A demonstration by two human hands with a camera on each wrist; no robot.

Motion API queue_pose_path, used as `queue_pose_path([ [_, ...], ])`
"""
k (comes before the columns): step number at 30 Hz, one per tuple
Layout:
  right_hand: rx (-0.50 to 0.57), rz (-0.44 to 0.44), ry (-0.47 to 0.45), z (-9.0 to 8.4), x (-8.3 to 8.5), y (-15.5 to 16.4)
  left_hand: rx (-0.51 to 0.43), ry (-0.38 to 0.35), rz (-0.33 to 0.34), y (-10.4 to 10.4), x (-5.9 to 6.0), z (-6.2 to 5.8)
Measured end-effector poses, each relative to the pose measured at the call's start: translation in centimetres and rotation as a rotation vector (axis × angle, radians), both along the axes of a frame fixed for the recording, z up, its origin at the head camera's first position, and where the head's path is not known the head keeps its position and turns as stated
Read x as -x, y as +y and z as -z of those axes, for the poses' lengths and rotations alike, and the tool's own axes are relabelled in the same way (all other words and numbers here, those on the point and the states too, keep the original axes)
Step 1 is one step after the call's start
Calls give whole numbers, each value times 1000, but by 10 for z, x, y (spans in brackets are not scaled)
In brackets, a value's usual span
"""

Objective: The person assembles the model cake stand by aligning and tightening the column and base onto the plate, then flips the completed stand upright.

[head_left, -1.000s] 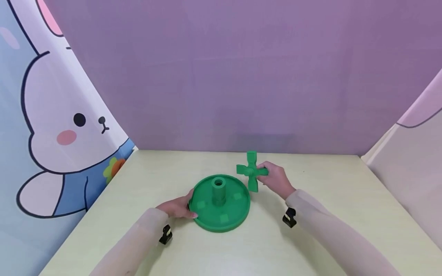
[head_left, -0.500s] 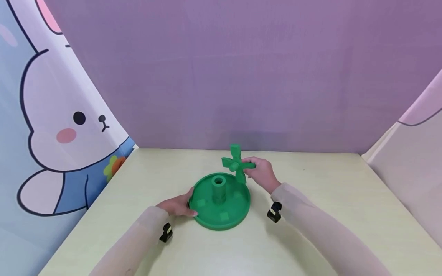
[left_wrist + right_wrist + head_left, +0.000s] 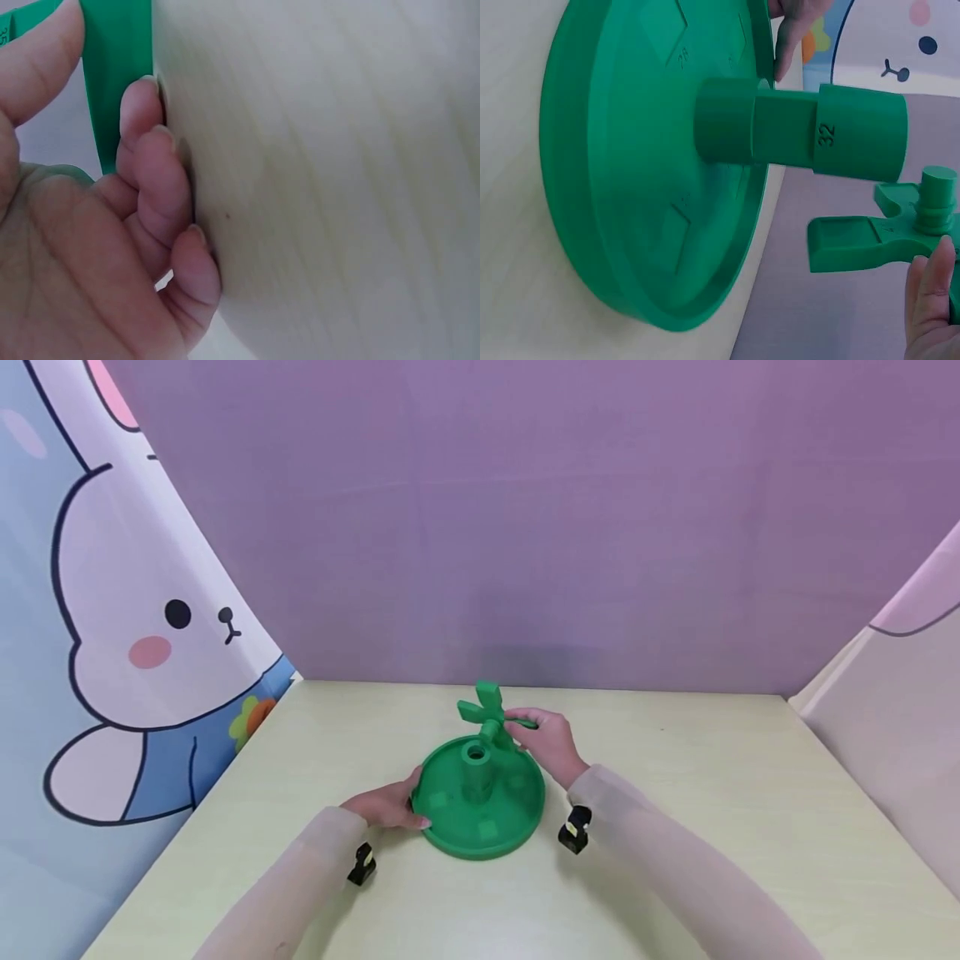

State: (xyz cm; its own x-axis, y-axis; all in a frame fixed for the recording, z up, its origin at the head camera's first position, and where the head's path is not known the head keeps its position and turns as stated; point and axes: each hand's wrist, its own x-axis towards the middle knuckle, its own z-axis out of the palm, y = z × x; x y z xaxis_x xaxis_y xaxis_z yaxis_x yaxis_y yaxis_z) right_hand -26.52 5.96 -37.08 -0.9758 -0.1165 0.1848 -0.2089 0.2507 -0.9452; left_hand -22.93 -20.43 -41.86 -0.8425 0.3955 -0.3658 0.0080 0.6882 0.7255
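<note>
Leftward the right hand (image 3: 547, 742) had carried its pinched green cross-shaped rotor (image 3: 486, 710), now just above the base's hollow post (image 3: 476, 768); left hand (image 3: 388, 808) gripped the round green base (image 3: 480, 842).

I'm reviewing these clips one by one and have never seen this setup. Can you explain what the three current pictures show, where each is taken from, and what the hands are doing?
No machine here: a person works with two bare hands and wears three cameras. The head view looks forward and down at a pale table with a purple backdrop and a cartoon rabbit curtain on the left. The other two views come from cameras on the wrists.

On the table sits a round green dish with an upright hollow post in its middle. The left hand grips the dish's rim; its wrist view shows the fingers against that green edge. The right hand holds a green cross-shaped piece in the air just behind the post's top. The right wrist view shows the piece's short peg beside the post, not in it.
</note>
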Motion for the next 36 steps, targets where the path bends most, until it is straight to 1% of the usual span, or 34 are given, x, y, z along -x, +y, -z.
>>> queue_pose_path([
  [3,39,4,1,2,-2,-3,-5,-1,9,-1,-1,1],
  [6,42,10,23,3,-5,-6,-12,-2,19,-3,-2,1],
  [11,12,26,77,5,-10,-9,-11,1,23,-4,-2,1],
  [20,-57,58,196,13,-15,-16,-2,6,24,-6,-4,1],
  [26,-93,31,242,18,-18,-21,-9,0,26,-8,-7,2],
  [28,-102,8,276,20,-19,-22,-12,-6,27,-9,-8,1],
  [30,-120,-20,330,21,-20,-23,-15,-10,33,-10,-9,0],
  [32,-148,-46,392,22,-21,-23,-5,-5,57,-11,-10,-1],
  [36,-200,-74,490,23,-24,-24,-5,3,72,-13,-8,1],
])
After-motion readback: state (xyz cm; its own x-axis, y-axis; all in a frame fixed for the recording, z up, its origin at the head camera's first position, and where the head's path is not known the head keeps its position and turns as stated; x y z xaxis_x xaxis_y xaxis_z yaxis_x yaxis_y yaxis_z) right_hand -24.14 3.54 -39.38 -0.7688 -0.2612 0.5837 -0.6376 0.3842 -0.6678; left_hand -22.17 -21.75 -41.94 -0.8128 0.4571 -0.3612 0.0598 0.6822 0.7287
